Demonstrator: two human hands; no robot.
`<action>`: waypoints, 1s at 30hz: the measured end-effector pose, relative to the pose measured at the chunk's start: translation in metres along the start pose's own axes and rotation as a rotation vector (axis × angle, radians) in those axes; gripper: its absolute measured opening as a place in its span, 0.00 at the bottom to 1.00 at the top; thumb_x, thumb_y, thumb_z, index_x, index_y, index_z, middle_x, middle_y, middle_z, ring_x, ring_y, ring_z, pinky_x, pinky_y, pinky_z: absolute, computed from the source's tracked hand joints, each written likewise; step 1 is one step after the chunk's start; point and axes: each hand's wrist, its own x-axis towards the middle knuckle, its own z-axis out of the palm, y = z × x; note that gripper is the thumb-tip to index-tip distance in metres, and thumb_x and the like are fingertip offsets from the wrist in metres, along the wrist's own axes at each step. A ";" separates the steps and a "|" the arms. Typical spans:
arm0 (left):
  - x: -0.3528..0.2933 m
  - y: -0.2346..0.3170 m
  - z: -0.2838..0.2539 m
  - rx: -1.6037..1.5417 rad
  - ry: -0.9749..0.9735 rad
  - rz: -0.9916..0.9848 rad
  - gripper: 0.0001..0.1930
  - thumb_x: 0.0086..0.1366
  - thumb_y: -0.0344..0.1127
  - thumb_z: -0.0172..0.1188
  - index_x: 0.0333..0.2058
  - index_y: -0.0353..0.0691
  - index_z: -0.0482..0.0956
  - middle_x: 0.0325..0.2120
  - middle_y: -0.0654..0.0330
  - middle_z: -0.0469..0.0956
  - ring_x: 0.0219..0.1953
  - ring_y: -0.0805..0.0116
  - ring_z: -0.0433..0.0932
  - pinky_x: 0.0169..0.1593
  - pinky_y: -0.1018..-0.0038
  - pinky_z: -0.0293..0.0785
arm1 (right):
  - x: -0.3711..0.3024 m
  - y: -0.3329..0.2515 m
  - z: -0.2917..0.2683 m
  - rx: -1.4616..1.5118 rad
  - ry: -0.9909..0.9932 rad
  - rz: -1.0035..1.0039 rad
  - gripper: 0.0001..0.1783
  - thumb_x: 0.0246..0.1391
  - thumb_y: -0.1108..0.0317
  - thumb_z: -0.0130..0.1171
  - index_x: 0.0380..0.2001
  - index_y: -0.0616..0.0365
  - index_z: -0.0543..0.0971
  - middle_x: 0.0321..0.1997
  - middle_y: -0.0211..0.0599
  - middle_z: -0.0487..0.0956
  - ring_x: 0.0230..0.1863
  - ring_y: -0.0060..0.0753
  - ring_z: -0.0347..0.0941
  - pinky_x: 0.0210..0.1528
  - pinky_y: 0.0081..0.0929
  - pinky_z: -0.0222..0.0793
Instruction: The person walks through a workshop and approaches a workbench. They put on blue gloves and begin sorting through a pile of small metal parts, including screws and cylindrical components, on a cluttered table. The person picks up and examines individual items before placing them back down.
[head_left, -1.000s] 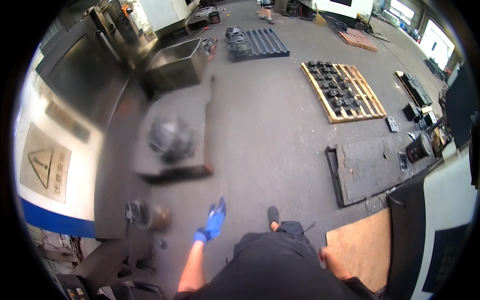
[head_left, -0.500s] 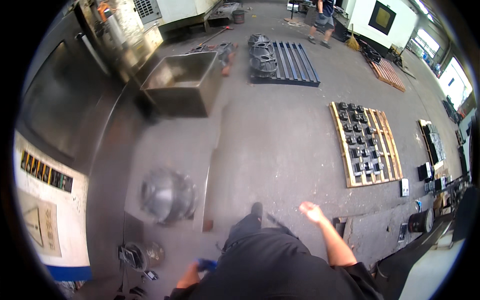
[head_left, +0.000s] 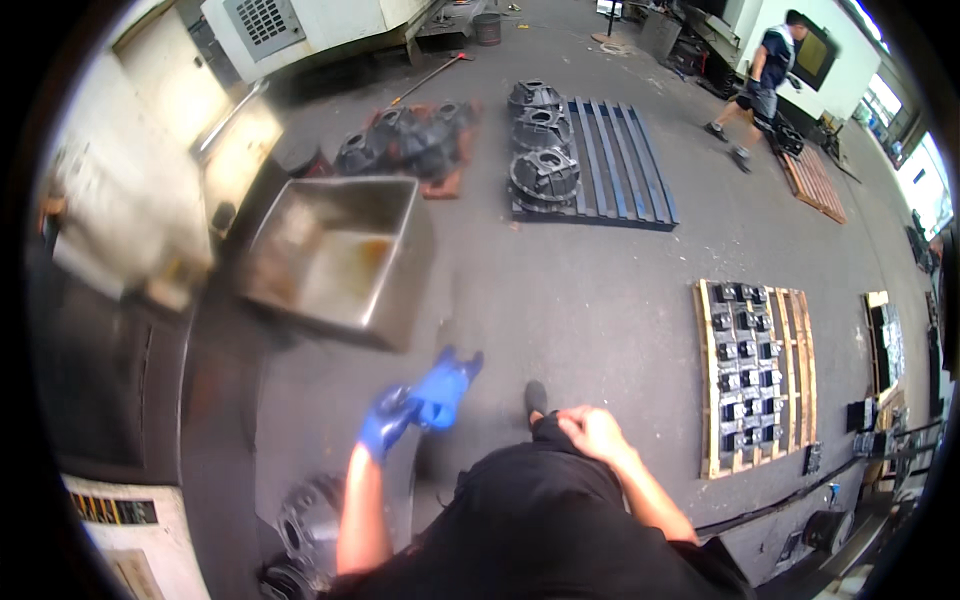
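My left hand point(head_left: 387, 420), in a blue work glove, is raised ahead of my body. Its fingers are closed round a second, loose blue glove point(head_left: 441, 388), whose finger ends point away from me; motion blurs it a little. My right hand point(head_left: 597, 433) is bare and close to my right thigh, with its fingers curled in and nothing visible in them. Left of my left forearm, a grey cast metal housing point(head_left: 312, 520) stands low near the machine. Beyond the gloves is a metal bin point(head_left: 400, 235) with open top and stained inside.
Round castings point(head_left: 545, 175) sit on a blue slatted pallet point(head_left: 625, 170). More castings point(head_left: 400, 135) lie on a reddish pallet point(head_left: 443, 187). On the right, a wooden pallet point(head_left: 711, 400) carries rows of dark metal parts point(head_left: 740, 350). A person point(head_left: 768, 85) walks at the far right.
My left hand has risen from beside my body to the front with the loose glove. My right hand has come in to my thigh, its fingers curling. The bin is nearer; the other person moved right.
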 end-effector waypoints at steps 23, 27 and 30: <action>0.740 0.404 -0.184 -0.080 0.201 0.153 0.13 0.70 0.30 0.65 0.51 0.31 0.80 0.42 0.58 0.82 0.42 0.74 0.78 0.47 0.74 0.76 | 0.709 -0.406 -0.456 1.061 -0.379 -1.208 0.06 0.63 0.67 0.60 0.34 0.51 0.85 0.20 0.32 0.74 0.15 0.27 0.64 0.21 0.26 0.63; 0.888 0.437 -0.199 -0.044 0.246 0.175 0.14 0.70 0.32 0.63 0.51 0.33 0.79 0.35 0.60 0.82 0.33 0.72 0.79 0.40 0.75 0.75 | 0.844 -0.411 -0.499 1.117 -0.380 -1.233 0.07 0.62 0.67 0.60 0.33 0.47 0.87 0.19 0.30 0.73 0.14 0.25 0.62 0.20 0.23 0.60; 0.959 0.461 -0.215 -0.078 0.186 0.130 0.14 0.71 0.33 0.63 0.51 0.33 0.79 0.35 0.60 0.82 0.33 0.73 0.79 0.39 0.75 0.75 | 0.947 -0.428 -0.540 1.149 -0.411 -1.266 0.08 0.62 0.68 0.61 0.33 0.45 0.88 0.18 0.29 0.72 0.14 0.23 0.60 0.19 0.21 0.58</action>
